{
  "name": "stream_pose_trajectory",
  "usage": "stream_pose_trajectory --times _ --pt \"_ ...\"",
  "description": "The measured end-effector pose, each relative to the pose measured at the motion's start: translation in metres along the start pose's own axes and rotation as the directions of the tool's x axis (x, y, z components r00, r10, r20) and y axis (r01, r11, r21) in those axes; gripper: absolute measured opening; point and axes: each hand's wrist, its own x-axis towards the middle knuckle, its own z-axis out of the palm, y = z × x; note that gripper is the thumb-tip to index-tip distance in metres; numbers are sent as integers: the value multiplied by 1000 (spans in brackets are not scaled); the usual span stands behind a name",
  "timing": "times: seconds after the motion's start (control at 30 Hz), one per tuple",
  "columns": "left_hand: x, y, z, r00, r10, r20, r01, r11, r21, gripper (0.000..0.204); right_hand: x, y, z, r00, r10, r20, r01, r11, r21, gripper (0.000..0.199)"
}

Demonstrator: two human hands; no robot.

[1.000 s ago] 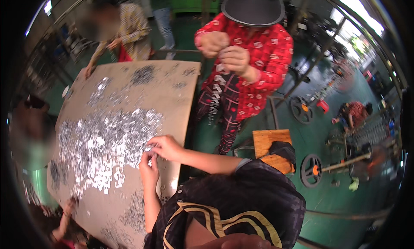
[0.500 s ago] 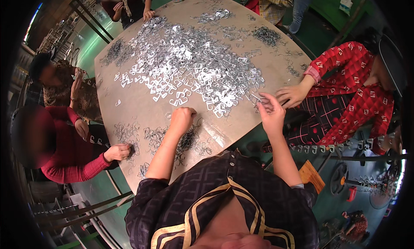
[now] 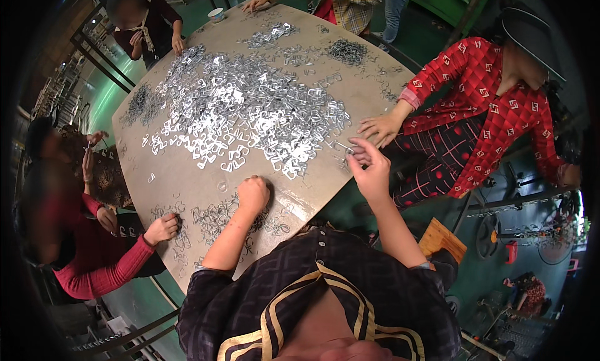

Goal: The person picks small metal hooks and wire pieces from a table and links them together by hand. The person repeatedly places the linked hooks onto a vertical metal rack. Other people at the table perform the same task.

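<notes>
Metal clip (image 3: 351,150) pinched in right fingers (image 3: 361,156); left hand (image 3: 253,192) fisted on clips (image 3: 219,216).

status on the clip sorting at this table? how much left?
Done: small linked bunch under the left hand, others along the table edge. In hand: right hand pinches a clip at the pile's rim. Left: the big loose pile still covers mid-table, so most remains.

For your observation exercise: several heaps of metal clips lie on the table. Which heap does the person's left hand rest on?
The small dark heap at the near table edge, under the closed left hand; the big bright heap lies farther off, mid-table.
</notes>
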Motion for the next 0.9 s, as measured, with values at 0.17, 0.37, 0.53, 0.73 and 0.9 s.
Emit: stream_pose_trajectory --times 0.17,0.37,0.53,0.73,0.9 --pt "9 -22 -12 1000 -27 10 29 978 -206 13 -8 0 -17 997 47 -64 -44 998 50 31" --pt "-38 19 -47 968 213 135 -170 945 -278 11 -14 -4 -26 997 28 -74 -27 999 18 29" --pt "-67 33 -19 961 205 186 -199 979 -51 16 -15 -1 -27 997 29 -65 -28 999 19 30" --pt "-66 38 -19 977 166 131 -158 985 -69 12 -21 -1 -30 994 16 -107 -15 1000 4 30" --pt "-57 51 -13 982 191 15 -190 981 -51 10 -21 -11 -27 997 -34 -73 34 999 9 32"
